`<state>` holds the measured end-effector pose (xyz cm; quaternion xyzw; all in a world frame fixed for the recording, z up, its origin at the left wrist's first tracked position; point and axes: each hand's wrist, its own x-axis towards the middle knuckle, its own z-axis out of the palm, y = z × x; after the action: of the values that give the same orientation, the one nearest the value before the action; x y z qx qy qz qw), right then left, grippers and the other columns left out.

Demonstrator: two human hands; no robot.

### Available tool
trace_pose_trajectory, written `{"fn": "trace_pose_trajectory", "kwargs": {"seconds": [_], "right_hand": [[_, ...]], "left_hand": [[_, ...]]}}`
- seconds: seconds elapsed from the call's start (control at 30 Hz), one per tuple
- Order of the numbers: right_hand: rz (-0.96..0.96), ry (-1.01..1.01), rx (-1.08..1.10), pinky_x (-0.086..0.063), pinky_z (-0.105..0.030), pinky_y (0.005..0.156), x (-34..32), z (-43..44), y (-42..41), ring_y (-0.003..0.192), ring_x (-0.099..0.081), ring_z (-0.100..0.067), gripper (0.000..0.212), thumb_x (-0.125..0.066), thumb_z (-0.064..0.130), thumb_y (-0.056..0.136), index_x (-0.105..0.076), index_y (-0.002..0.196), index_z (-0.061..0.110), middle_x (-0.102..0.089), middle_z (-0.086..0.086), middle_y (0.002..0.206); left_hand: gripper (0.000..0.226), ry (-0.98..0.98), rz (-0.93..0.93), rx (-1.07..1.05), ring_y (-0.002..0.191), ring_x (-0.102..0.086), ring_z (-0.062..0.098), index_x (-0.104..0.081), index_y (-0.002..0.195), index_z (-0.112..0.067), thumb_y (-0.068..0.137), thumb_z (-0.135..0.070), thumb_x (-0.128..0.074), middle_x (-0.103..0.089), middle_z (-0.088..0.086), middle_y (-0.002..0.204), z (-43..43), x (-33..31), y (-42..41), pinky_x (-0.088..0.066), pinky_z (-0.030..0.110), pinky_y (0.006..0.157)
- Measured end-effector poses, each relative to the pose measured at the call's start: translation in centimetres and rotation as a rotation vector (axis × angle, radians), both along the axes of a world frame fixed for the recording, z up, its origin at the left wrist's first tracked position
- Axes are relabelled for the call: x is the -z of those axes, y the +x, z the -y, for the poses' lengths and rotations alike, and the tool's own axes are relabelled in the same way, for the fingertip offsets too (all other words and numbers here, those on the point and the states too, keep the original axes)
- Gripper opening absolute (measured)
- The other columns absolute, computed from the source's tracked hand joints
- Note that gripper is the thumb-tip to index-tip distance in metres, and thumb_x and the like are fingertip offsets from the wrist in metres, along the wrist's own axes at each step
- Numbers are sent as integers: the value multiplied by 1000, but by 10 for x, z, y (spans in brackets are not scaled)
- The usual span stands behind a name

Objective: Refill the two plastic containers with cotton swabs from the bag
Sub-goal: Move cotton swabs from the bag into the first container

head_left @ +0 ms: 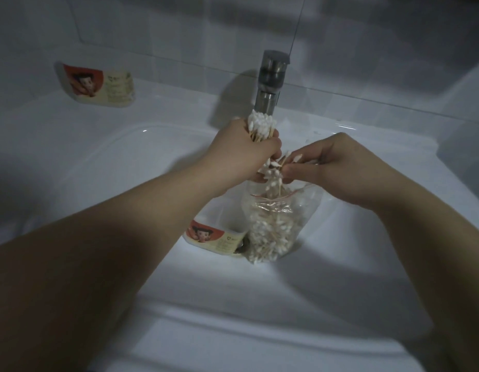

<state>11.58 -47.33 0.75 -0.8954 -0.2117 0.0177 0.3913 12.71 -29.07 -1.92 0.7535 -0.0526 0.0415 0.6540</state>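
My left hand (243, 154) grips a thick bundle of cotton swabs (260, 124), white tips sticking out above and below the fist. My right hand (337, 162) pinches a few loose swabs (286, 161) right beside that bundle. Both hands hover over a clear zip bag (273, 226) full of swabs, standing open in the sink basin. One plastic container (219, 238) with a red and cream label lies in the basin left of the bag, partly hidden by my left forearm. A second container (98, 85) with the same label lies on the sink ledge at the back left.
A white sink (125, 162) fills the view, with a steel tap (270, 81) just behind my left hand. White tiled wall rises behind the ledge. The drain (242, 244) shows dark between the container and the bag.
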Motion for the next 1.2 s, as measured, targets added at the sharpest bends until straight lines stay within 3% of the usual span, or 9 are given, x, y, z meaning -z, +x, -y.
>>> {"fn": "trace_pose_trajectory", "kwargs": {"seconds": [0.2, 0.33, 0.4, 0.53, 0.63, 0.77, 0.97, 1.07, 1.2], "right_hand": [[-37, 279, 24, -54, -24, 78, 2, 4, 7, 83, -74, -19, 9, -73, 6, 89, -80, 83, 9, -78, -5, 85], [-130, 522, 2, -60, -34, 79, 2, 2, 8, 79, -72, -29, 17, -66, -4, 91, -77, 79, 1, -73, -12, 85], [-142, 594, -5, -60, -39, 81, 2, 2, 9, 78, -69, -26, 22, -65, -5, 91, -78, 75, 4, -70, -9, 82], [-148, 672, -4, -59, -40, 86, 1, 4, 10, 77, -69, -24, 29, -62, -4, 94, -78, 72, 7, -67, -9, 75], [-160, 721, 32, -59, -37, 86, -1, 5, 10, 80, -74, -30, 23, -61, -2, 95, -76, 80, 4, -71, -12, 76], [-177, 749, 50, -59, -37, 88, -1, 7, 10, 88, -74, -37, 15, -60, 1, 97, -74, 90, -1, -72, -21, 90], [-237, 834, 67, -59, -35, 85, -5, 6, 10, 80, -75, -28, 16, -59, 4, 98, -72, 89, 3, -70, -13, 82], [-229, 822, 77, -59, -34, 85, -6, 7, 10, 80, -75, -27, 15, -59, 5, 98, -72, 91, 5, -69, -9, 79], [-205, 781, 87, -59, -37, 86, -6, 8, 10, 80, -75, -28, 18, -60, 5, 97, -74, 86, 8, -70, -8, 77]], "left_hand": [[10, -113, -53, -40, 87, -76, 24, -73, 99, -16, 90, -14, -70, -76, 10, 96, 0, -2, 4, -64, 36, 66], [5, -160, -57, -69, 82, -74, 22, -73, 90, -17, 91, -14, -68, -75, -2, 75, -2, -3, 4, -65, 40, 74], [6, -209, -78, -68, 82, -75, 23, -73, 91, -15, 91, -12, -69, -76, 2, 79, -2, -4, 5, -65, 42, 73], [8, -199, -91, -41, 91, -76, 27, -73, 98, -16, 92, -19, -69, -77, 12, 99, -1, -4, 4, -64, 48, 79], [6, -184, -106, 1, 93, -76, 28, -73, 96, -20, 92, -19, -69, -78, 11, 99, 2, -5, 2, -63, 45, 81], [6, -307, -166, 98, 81, -76, 22, -70, 100, -16, 96, -14, -66, -78, 9, 90, 4, -8, -2, -62, 33, 68], [33, -423, -228, 211, 90, -76, 24, -59, 132, -1, 103, -16, -56, -77, 15, 102, 2, -12, -7, -63, 41, 74], [34, -450, -259, 248, 96, -75, 26, -58, 134, -1, 104, -17, -55, -74, 21, 111, 0, -12, -8, -63, 47, 81], [32, -428, -254, 247, 87, -74, 20, -59, 132, -2, 104, -17, -54, -77, 15, 101, 2, -11, -7, -63, 44, 81]]}}
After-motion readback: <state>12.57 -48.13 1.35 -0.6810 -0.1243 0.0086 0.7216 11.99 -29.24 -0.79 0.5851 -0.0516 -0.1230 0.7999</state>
